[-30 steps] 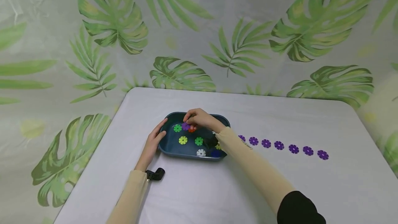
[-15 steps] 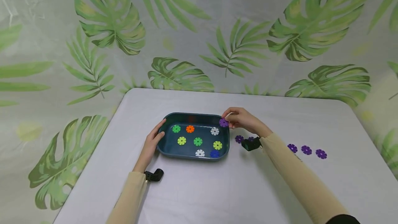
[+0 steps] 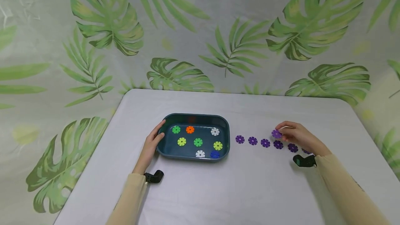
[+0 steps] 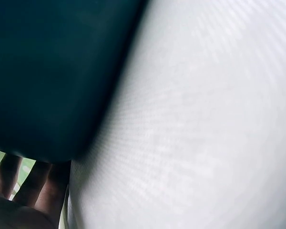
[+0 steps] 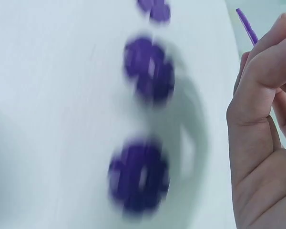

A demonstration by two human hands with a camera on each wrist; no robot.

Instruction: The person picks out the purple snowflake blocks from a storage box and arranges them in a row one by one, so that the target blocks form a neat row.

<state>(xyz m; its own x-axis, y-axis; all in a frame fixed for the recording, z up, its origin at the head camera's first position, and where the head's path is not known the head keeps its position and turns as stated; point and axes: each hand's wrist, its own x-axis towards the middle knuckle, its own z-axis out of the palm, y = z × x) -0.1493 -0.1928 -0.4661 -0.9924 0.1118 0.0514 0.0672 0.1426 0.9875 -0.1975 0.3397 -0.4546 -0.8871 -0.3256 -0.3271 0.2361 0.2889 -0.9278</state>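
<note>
My right hand point(image 3: 298, 135) pinches a purple notched plastic disc point(image 3: 276, 133) between thumb and fingers, above a row of similar purple discs point(image 3: 265, 143) on the table. In the right wrist view the held disc point(image 5: 246, 26) shows edge-on beyond the curled fingers. The dark blue-green tray point(image 3: 193, 157) stands left of the row. At its left end my left hand point(image 3: 150, 146) grips the rim, thumb over the edge and fingers along the outside. The left wrist view shows those fingers point(image 4: 50, 191) against the tray's outer wall.
Inside the tray lie several loose discs: green point(image 3: 198, 142), orange point(image 3: 190, 129), yellow point(image 3: 181, 141), white point(image 3: 215, 131) and blue point(image 3: 215, 154). A white cloth covers the table point(image 3: 218, 193). Behind hangs a leaf-patterned curtain point(image 3: 237, 44). Part of the purple row is hidden by my right hand.
My right hand has lifted a purple disc out of the tray and carried it right, over the row. My left hand has stayed at the tray's left end.
</note>
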